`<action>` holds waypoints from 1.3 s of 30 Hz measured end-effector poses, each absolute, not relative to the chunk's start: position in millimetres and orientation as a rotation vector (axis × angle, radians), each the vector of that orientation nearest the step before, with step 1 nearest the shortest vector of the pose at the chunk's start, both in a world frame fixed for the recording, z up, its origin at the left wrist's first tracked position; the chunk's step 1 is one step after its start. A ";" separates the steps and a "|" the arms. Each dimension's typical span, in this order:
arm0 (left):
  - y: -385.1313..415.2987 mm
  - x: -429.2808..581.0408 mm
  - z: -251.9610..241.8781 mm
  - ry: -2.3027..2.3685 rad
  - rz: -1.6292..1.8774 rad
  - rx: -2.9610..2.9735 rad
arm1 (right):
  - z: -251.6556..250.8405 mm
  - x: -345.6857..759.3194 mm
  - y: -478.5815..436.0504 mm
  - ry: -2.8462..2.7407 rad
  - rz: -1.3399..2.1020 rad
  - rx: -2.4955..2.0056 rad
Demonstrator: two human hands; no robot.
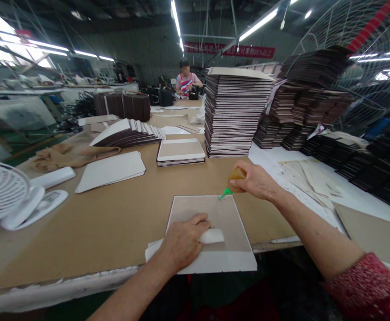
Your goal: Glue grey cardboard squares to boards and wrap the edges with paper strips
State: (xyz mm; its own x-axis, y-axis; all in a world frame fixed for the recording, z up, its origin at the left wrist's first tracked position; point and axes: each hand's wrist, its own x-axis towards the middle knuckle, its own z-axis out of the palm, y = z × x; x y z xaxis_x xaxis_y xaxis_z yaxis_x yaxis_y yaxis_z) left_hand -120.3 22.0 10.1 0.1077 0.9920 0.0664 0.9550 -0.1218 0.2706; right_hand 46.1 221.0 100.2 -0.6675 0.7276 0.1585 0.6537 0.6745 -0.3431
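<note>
My right hand (255, 180) is wrapped round an amber squeeze bottle (235, 177), which it holds tilted. The bottle's green nozzle (226, 192) points down at the far edge of a flat panel (230, 223), grey-beige with white borders. The panel lies at the table's front edge, its near end jutting over it. Over the panel, my left hand (185, 240) has its fingers curled round a white strip (212, 236), whose ends stick out on both sides. Whether the strip is paper or cloth I cannot tell.
Behind the panel lies a short stack of similar panels (180, 151), with a tall stack (235, 116) to its right. White sheets (113, 169) and a small white fan (1, 194) are on the left. Dark bundles (375, 156) line the right. A person (186, 82) sits far back.
</note>
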 end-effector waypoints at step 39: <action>22.0 -121.6 9.4 1.951 0.392 2.232 | 83.5 58.0 222.2 -2.498 0.405 -1.110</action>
